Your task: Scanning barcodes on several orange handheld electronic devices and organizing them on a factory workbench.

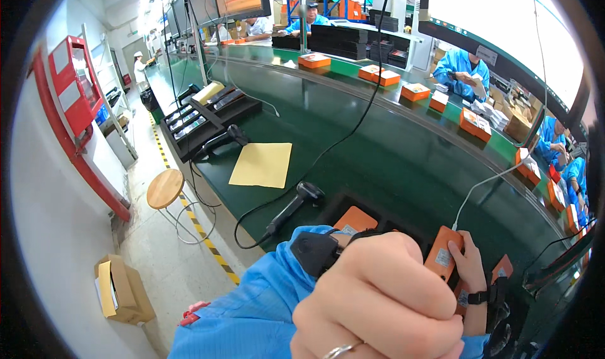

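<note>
My left hand [384, 296] is a closed fist very near the camera, a ring on one finger. Whatever it may hold is hidden. Beyond it, my right hand [469, 261] grips an orange phone [443, 253] with a white label on its back. A white cable [463, 206] runs to the phone's upper end. Partly behind the fist lies a black tray [340, 202] with another orange phone [357, 220] in it. One more orange piece [502, 268] shows right of my right hand. Left of the fist rests a black handheld barcode scanner [295, 206].
A yellow sheet [261, 165], a second scanner [222, 139] and a black compartment tray [205, 121] stand on the green bench. Orange boxes [378, 75] line the conveyor beyond. A screen [504, 31] hangs upper right. Co-workers sit across. A wooden stool [165, 189] stands left.
</note>
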A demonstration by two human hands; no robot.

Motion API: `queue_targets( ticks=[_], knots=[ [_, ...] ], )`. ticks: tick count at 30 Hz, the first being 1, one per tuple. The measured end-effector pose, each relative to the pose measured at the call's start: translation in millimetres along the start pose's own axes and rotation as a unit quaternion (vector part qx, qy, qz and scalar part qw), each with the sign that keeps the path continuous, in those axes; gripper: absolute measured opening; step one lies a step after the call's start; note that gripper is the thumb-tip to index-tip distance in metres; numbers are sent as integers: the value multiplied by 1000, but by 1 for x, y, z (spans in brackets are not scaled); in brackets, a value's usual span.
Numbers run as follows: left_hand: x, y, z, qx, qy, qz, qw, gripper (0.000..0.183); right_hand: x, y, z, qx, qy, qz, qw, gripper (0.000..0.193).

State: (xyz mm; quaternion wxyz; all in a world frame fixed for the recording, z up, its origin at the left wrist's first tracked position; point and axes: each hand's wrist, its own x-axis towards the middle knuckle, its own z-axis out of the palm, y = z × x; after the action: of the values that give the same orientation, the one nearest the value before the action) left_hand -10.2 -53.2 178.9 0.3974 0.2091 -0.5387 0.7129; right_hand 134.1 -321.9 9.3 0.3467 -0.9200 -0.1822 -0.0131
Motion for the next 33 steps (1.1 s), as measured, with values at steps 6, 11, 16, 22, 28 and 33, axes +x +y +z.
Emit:
queue_targets(
  ticks=[6, 11, 16, 22, 28, 33],
  knots=[
    [6, -1, 9, -36, 33, -139, 989, 27, -5, 1, 2, 12, 5, 12, 1000, 42],
    [4, -51, 5, -90, 20, 50, 995, 23, 11, -12, 7, -11, -11, -15, 1000, 41],
    [-5, -56, 20, -75, 11, 84, 994, 34, 1, -10, 3, -4, 7, 13, 1000, 39],
    [-6, -65, 7, -139, -58, 77, 985, 25, -3, -4, -1, -4, 10, 18, 1000, 40],
    [-11, -72, 23, -94, 20, 149, 984, 24, -3, -4, 0, 8, 7, 25, 1000, 40],
    [-3, -64, 19, -97, 5, 119, 988, 24, 1, -7, 1, -9, 13, -6, 1000, 40]
  ],
)
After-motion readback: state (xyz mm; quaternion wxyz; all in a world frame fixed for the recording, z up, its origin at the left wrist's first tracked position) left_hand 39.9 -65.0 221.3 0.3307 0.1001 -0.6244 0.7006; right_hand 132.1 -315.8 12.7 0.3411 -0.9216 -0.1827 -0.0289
